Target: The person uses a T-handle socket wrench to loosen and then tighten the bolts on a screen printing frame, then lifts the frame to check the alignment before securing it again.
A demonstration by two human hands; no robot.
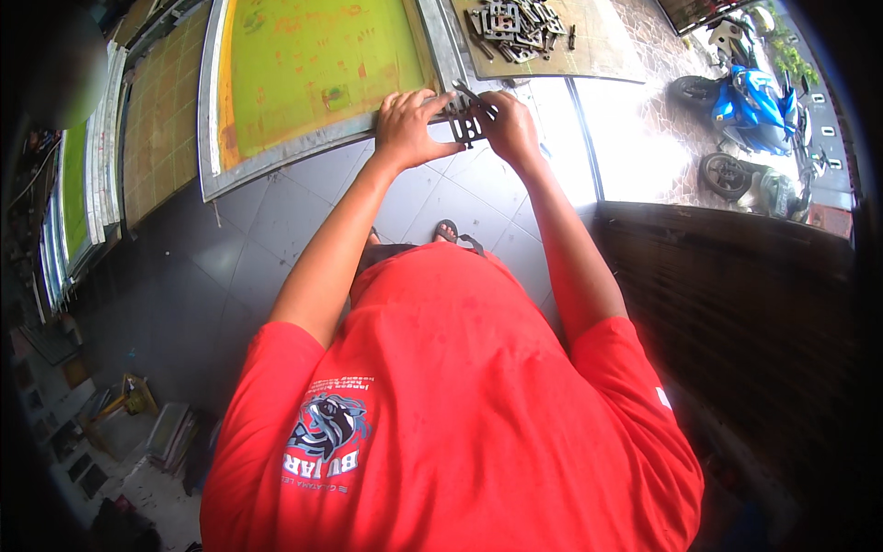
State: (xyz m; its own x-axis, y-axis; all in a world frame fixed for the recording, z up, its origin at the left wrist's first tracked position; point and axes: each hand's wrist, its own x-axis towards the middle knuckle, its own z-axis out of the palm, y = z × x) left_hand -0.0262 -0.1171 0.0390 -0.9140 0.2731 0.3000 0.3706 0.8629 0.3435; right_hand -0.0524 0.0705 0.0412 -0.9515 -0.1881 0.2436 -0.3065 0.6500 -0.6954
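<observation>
Both my arms reach forward over the near edge of a large metal-framed screen with yellow-green mesh (331, 69). Between my hands is a flat dark cut-out lettering piece (467, 132), standing out past the frame's lower right corner. My left hand (405, 129) grips its left side, the thumb low and the fingers above. My right hand (511, 131) is closed at the piece's right side, around a slim dark tool (471, 95) that slants over the top of the lettering. The tool's exact kind is too small to tell, and the right fingers partly hide it.
A board (598, 63) beyond my right hand carries a heap of similar dark cut-outs (520, 28). More frames (106, 138) lean at the left. Grey floor tiles (303, 198) lie below. Outside at the right stands a blue motorcycle (750, 110), beyond a dark slatted panel (736, 304).
</observation>
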